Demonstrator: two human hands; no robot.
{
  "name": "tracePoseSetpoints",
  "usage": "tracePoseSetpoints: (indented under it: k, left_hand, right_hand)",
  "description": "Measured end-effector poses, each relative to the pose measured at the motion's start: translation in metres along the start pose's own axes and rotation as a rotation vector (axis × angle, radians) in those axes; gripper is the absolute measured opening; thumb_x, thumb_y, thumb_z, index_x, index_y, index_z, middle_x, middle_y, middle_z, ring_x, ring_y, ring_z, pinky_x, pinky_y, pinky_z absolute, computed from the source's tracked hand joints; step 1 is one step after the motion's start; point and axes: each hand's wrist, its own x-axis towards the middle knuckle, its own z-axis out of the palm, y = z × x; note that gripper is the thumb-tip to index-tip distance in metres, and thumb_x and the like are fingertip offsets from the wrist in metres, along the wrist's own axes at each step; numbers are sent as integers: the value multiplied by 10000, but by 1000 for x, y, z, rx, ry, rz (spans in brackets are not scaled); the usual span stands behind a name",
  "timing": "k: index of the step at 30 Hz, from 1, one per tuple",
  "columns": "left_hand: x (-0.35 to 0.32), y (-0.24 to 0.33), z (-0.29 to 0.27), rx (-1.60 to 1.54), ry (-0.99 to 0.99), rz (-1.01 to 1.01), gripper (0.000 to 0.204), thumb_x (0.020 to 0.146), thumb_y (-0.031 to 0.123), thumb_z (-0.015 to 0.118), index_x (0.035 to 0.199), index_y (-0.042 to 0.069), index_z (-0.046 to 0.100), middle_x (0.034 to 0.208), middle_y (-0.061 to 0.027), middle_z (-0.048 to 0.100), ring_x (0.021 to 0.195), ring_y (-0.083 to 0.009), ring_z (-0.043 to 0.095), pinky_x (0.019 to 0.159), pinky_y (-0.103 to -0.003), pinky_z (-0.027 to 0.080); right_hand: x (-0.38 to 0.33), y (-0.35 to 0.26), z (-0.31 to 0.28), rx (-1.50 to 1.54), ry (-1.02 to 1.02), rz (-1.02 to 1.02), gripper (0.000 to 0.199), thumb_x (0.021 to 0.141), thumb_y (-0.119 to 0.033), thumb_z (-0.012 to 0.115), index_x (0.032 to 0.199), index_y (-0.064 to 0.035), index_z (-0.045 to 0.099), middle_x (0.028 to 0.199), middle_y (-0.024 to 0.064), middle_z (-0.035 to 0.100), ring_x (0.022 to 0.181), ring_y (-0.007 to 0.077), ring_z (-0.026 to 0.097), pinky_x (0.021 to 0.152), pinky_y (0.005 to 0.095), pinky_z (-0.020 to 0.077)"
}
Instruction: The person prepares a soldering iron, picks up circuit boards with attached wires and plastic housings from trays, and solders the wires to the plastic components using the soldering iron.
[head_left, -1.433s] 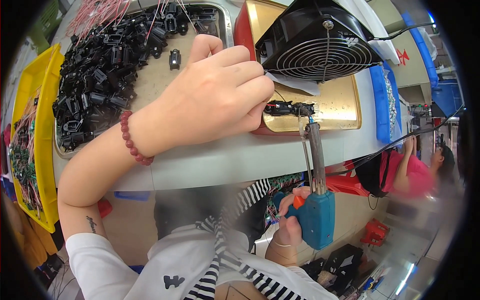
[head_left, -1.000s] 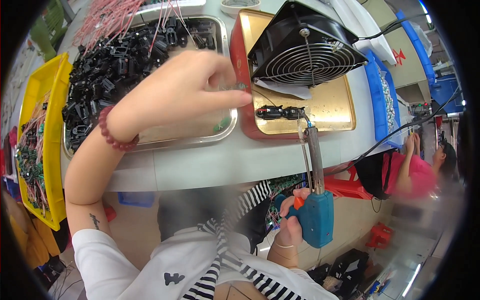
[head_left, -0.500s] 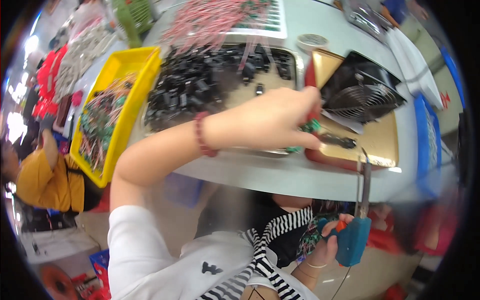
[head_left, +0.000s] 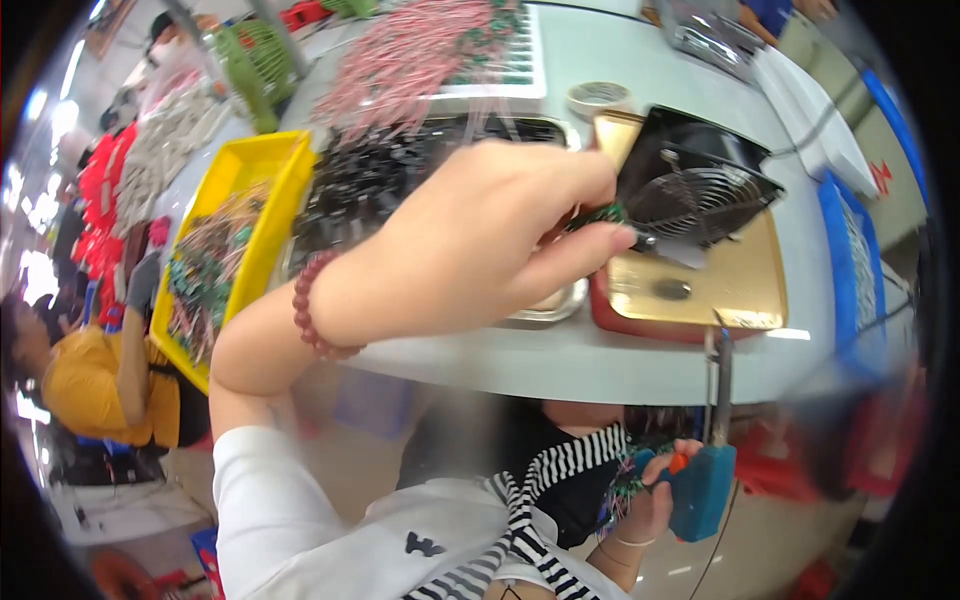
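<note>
My left hand, with a dark red beaded bracelet at the wrist, reaches across the metal tray of small black parts. Its thumb and fingers pinch a small green circuit board beside the black fan. The fingers hide much of the board. Below the table edge, my right hand grips a blue soldering gun with an orange-red trigger. The gun's tip points up at the near edge of a gold tin lid. Green boards with wires show beside my right hand.
A yellow bin of wired boards stands left. Behind the tray, pink wires lie over a white rack. A tape roll sits near the fan, and a blue packet lies right. A person in yellow works at far left.
My left hand has drawn back left from over the gold lid, taking the green board with it. A dark part formerly above the lid is gone from there. My right hand stays nearly in place.
</note>
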Motion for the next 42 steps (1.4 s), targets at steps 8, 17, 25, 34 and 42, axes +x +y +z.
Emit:
tracePoseSetpoints:
  k: [8,17,25,34,42]
  left_hand:
    - [-46,-57,-129,-182,194,-498,177,960,225,633,1005,54,633,769,32,601,709,-26,594,629,-168,467]
    - [-184,-192,-181,-128,639,-969,271,911,186,652,1120,53,544,904,-51,690,799,-117,653,749,-249,523]
    - [-229,-180,-150,644,250,-1199,288,783,351,705,796,72,639,725,-70,688,730,-214,677,699,-382,491]
    - [-195,-152,-161,1175,22,-1070,203,750,275,691,877,118,666,858,-65,690,897,-267,635,819,-472,381]
    - [-71,-85,-46,564,-64,-276,156,796,139,691,929,95,621,821,-53,637,810,-226,605,774,-369,410]
  right_hand:
    - [15,17,-22,-36,-127,-123,593,804,-215,632,1279,105,478,1215,178,526,615,125,473,591,243,371]
    - [13,24,-21,-40,-132,-74,597,812,-209,615,1306,97,478,1229,155,533,659,125,472,619,268,381]
    - [13,20,-18,-85,-142,-63,592,816,-204,604,1306,100,469,1212,154,532,662,127,474,607,273,374]
    - [11,17,-15,-117,-152,-109,635,816,-291,649,1285,98,470,1149,137,527,668,124,476,638,263,375]
    - [4,-10,13,-260,-87,6,667,767,-507,764,1108,22,544,986,71,548,623,112,556,621,241,353]
